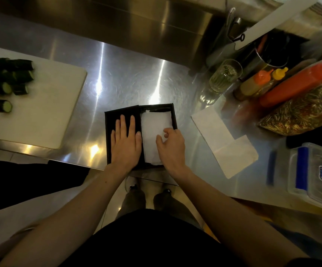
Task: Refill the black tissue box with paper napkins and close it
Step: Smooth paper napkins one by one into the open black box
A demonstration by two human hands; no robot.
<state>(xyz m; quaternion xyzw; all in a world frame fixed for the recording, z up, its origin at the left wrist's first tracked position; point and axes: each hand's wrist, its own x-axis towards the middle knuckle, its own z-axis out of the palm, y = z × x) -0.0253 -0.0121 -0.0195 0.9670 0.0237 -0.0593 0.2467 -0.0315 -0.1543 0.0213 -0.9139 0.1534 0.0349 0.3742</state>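
Black tissue box [172, 114] lay open at the steel counter's [117, 74] near edge. Left hand [126, 143], fingers straight and spread, pressed the lid [121, 114] flat at 9 o'clock, probably steadying the box. Right hand [172, 149], fingers curled, pinched the paper napkins [154, 124] at their 4 o'clock corner, apparently seating them inside.

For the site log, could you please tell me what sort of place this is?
Most likely a commercial kitchen or restaurant prep station: a stainless steel counter, a white cutting board with cut cucumber pieces, and squeeze sauce bottles.
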